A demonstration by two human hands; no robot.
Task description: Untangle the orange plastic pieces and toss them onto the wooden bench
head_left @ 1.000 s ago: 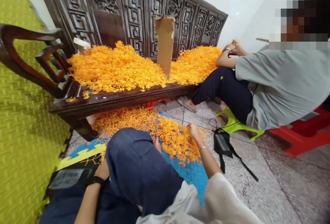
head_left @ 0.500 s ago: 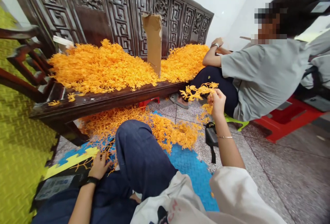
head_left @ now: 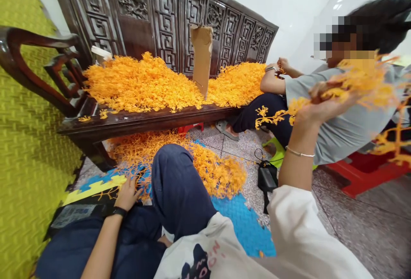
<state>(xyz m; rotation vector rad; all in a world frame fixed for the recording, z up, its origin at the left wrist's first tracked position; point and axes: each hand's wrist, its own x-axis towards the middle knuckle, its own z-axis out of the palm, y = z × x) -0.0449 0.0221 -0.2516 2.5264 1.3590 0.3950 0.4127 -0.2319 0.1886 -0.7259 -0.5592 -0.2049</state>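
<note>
Raised at the right, my right hand (head_left: 326, 103) is closed around a bunch of orange branching plastic pieces (head_left: 366, 79). Motion blurs the bunch; its sprigs stick out on both sides of the hand and some hang at the right edge. My left hand (head_left: 127, 194) rests low beside my bent knee, fingers apart, at the edge of thin orange stems (head_left: 141, 150). Whether it touches them I cannot tell. Next to those stems on the floor, a heap of frilly orange pieces (head_left: 220, 174) lies beyond my knee.
A carved dark wooden bench (head_left: 154, 120) bears two large orange heaps (head_left: 144, 84), parted by an upright cardboard piece (head_left: 201, 60). A co-worker in a grey shirt (head_left: 340, 120) sits close at right. Black strapped object (head_left: 267, 178), blue mat (head_left: 242, 223) and red stool (head_left: 356, 172) are nearby.
My right hand has moved up and to the right, bringing a larger orange bunch into sight. My left hand stays beside the stems. The whole view has shifted slightly.
</note>
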